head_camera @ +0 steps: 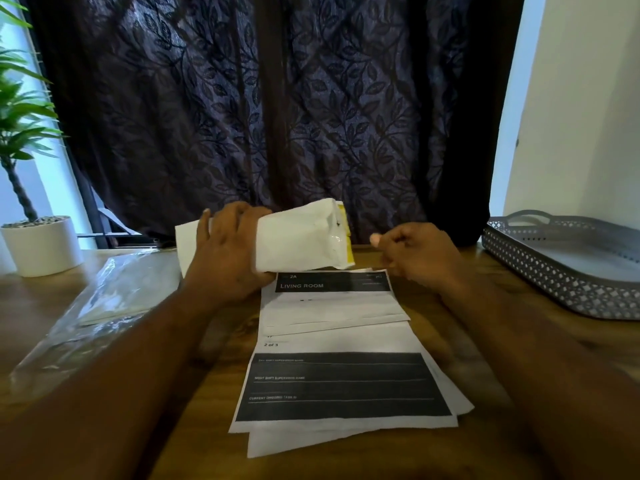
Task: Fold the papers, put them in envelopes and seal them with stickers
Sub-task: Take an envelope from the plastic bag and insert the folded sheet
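— Fingers (221,216), head view, item one: those of the left hand (225,258) are wrapped over a white envelope (298,237), thumb beneath, holding it tilted just above the table at centre frame. Open end, with a yellow strip, faces right.

— And the right hand (419,258)?

— Loosely curled, holding nothing that I can make out, just beside the envelope's open end, thumb pointing toward it.

— Papers?

— Item two: a stack of printed sheets (343,386) flat on the wooden table (502,341), lower centre. On its top end lies a folded sheet (332,306), directly below the envelope.

— Handling?

— Judged light and limp throughout. The envelope looks thin and buckles under the grip; best held along its long edges so the mouth stays open. The folded sheet should be pinched at its crease, since loose edges would likely snag at the mouth.

— Other entries?

— Clear plastic sleeve (90,306), lower left; perforated grey tray (540,271), right edge; potted plant (38,244), left edge. No stickers identifiable.
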